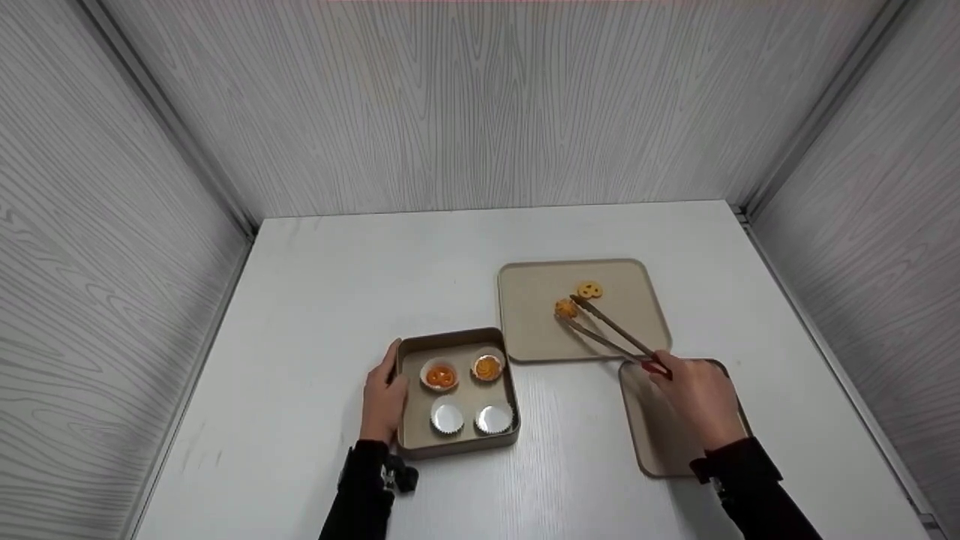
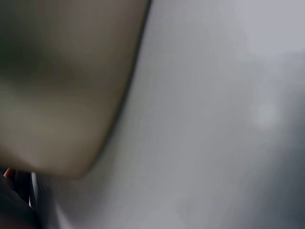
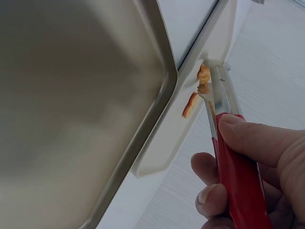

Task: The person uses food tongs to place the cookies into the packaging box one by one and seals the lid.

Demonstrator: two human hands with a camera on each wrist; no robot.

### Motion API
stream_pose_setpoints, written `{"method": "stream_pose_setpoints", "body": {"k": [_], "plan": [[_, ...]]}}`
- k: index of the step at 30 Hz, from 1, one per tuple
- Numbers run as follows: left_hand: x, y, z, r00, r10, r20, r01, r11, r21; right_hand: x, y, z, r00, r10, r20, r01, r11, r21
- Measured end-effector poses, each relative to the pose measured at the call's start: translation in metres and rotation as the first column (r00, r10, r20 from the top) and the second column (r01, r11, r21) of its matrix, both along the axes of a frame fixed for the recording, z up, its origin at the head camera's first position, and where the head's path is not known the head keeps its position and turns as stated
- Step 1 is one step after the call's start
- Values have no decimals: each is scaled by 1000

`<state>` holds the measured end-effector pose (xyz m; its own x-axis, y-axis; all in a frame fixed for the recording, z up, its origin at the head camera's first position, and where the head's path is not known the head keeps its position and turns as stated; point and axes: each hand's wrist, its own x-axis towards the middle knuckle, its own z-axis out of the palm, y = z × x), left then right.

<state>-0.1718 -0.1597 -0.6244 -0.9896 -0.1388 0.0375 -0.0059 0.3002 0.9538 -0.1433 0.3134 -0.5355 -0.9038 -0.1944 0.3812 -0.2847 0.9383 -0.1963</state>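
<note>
My right hand point(image 1: 697, 397) grips tongs point(image 3: 243, 176) by their red handles, thumb on one side and fingers curled on the other. In the head view the tongs' tips stand at either side of a round, ridged golden cookie point(image 1: 565, 308) on the beige tray point(image 1: 525, 330). A pretzel-shaped cookie point(image 1: 590, 289) lies just behind it. My left hand point(image 1: 384, 401) holds the left wall of a square baking tin point(image 1: 457, 450), thumb at the rim. Inside the tin, one paper cup holds a pretzel-shaped cookie point(image 1: 441, 376) and another a swirled cookie point(image 1: 487, 367).
Two bare silvery cups, a left one point(image 1: 447, 416) and a right one point(image 1: 493, 418), sit in the tin's front half. A second, darker tray point(image 1: 652, 442) lies under my right hand and forearm. Grey wood-grain panels point(image 1: 480, 105) enclose the white table point(image 1: 337, 277) at back and sides.
</note>
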Motion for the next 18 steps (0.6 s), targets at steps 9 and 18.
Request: {"method": "stream_pose_setpoints", "body": {"k": [9, 18], "plan": [[-1, -1, -2, 1000, -5, 1, 5, 1000, 15, 10, -3, 5, 1000, -13, -27, 11, 998, -60], [-1, -1, -3, 1000, -16, 8, 16, 999, 29, 20, -10, 13, 995, 33, -97, -37, 999, -39]]}}
